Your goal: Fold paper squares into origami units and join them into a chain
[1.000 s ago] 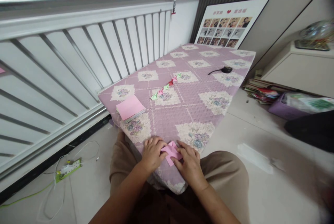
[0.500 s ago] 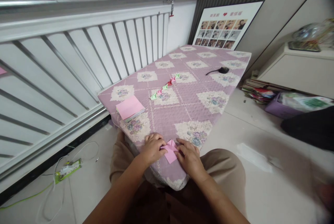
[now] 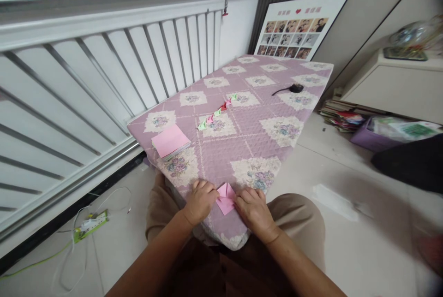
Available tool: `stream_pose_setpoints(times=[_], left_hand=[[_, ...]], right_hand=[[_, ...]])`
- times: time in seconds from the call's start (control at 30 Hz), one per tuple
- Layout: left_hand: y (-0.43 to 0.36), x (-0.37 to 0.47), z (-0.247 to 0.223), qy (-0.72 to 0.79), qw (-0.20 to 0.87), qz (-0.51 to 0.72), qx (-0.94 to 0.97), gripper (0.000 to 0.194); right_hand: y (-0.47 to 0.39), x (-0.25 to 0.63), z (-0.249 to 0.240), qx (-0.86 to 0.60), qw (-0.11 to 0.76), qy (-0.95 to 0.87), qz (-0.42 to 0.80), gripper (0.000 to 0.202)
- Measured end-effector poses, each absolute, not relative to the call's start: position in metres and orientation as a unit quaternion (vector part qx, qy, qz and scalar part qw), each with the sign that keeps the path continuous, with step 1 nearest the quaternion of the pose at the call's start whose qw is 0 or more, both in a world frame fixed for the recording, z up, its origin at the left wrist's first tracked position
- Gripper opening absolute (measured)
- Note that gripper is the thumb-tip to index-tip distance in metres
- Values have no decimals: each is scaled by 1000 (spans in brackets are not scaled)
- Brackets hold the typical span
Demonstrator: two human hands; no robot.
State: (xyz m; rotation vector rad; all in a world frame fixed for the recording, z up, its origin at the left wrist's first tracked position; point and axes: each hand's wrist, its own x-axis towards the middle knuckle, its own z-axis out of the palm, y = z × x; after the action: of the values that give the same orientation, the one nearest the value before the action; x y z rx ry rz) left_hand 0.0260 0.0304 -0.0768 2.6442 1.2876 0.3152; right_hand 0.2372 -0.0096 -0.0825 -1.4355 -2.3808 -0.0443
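The folded pink paper (image 3: 226,204) is lying on the surface (image 3: 218,154), directly between the left hand (image 3: 201,201), which is pinching its left corner, and the right hand (image 3: 254,210), pinching its right.

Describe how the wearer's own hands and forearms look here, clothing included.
The left hand and right hand are ungloved. The left forearm and right forearm show no sleeves. A faint line crosses the right wrist; thin band or crease, I cannot tell.
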Motion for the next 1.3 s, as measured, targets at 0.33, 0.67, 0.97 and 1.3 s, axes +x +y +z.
stream_pose_setpoints(times=[0.33,0.67,0.97,1.3], left_hand=[[30,19,-79,393,55,66,916,16],[27,15,-79,371,3,69,926,16],[20,19,-74,380,-23,30,924,17],[-12,25,-61,411,-59,-2,910,36]], right_hand=[[-10,245,-81,-461,161,-872,-2,23],[-9,246,-82,-439,164,-883,2,29],[-15,248,-85,-444,153,-883,7,23],[-32,249,-85,-480,135,-867,2,30]])
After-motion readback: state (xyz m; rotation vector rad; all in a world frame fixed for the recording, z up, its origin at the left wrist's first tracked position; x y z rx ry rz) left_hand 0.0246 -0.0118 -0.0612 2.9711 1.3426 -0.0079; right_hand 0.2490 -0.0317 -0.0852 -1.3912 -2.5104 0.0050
